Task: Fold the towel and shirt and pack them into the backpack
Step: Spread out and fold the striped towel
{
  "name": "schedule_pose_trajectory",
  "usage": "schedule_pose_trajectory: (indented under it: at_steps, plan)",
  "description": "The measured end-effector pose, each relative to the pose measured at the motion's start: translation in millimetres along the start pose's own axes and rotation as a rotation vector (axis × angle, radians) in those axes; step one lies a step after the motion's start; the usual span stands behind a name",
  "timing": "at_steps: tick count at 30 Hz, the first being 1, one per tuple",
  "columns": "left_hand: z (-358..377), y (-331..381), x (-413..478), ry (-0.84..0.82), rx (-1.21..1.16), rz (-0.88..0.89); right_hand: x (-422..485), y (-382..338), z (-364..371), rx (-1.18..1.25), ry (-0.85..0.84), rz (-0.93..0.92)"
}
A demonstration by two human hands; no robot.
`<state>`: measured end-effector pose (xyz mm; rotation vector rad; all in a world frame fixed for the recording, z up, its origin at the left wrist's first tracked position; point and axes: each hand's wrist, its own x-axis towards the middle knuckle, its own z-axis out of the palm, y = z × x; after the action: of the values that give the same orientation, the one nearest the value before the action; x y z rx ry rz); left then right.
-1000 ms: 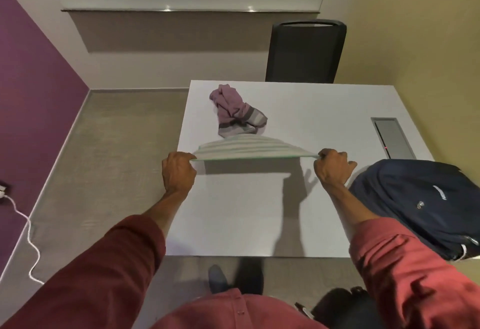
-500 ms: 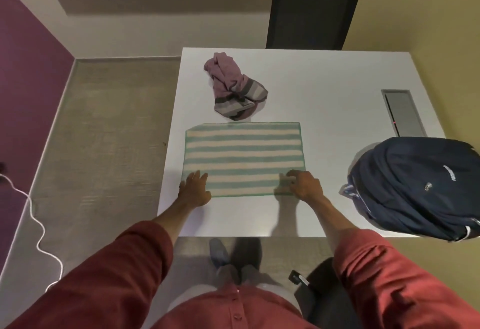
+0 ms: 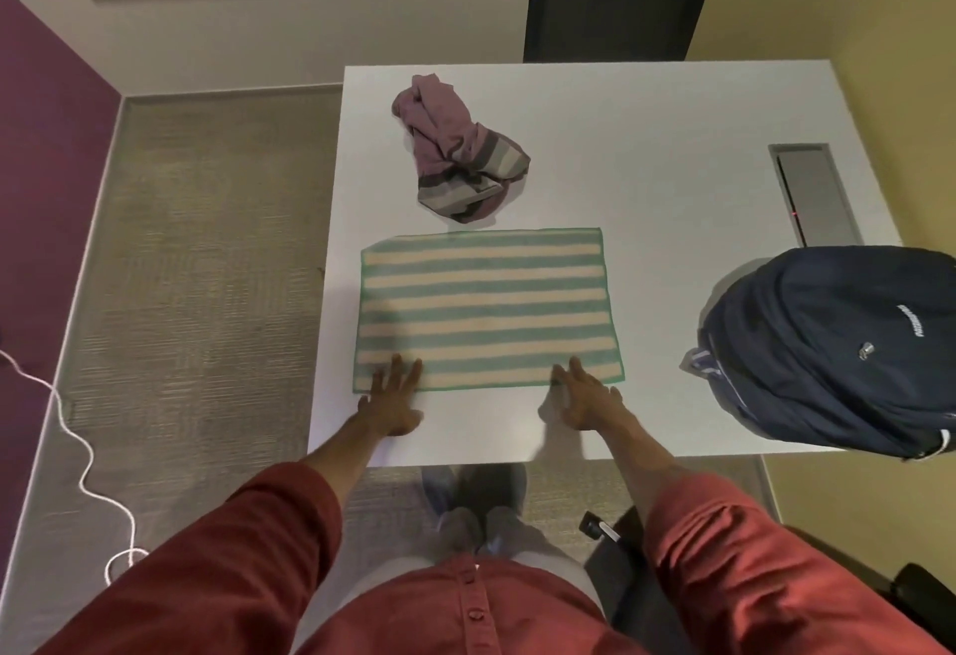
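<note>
The towel [image 3: 486,308], held stretched in the air a moment before, lay flat on the table [image 3: 646,199], ready for folding; left hand [image 3: 390,398] and right hand [image 3: 587,398] grips spread at its near edge.

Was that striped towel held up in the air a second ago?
Yes. The striped towel has come down flat onto the white table, just below the crumpled shirt, both hands open at its near edge.
</note>
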<state>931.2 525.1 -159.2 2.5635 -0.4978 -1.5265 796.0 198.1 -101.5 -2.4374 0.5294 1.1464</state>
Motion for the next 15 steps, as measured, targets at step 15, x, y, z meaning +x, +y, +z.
schedule_pose_trajectory:
  at_steps: [15]
  plan:
    - [44, -6, -34, 0.097, 0.059, -0.033, 1, -6, 6, -0.039, 0.176, 0.229]
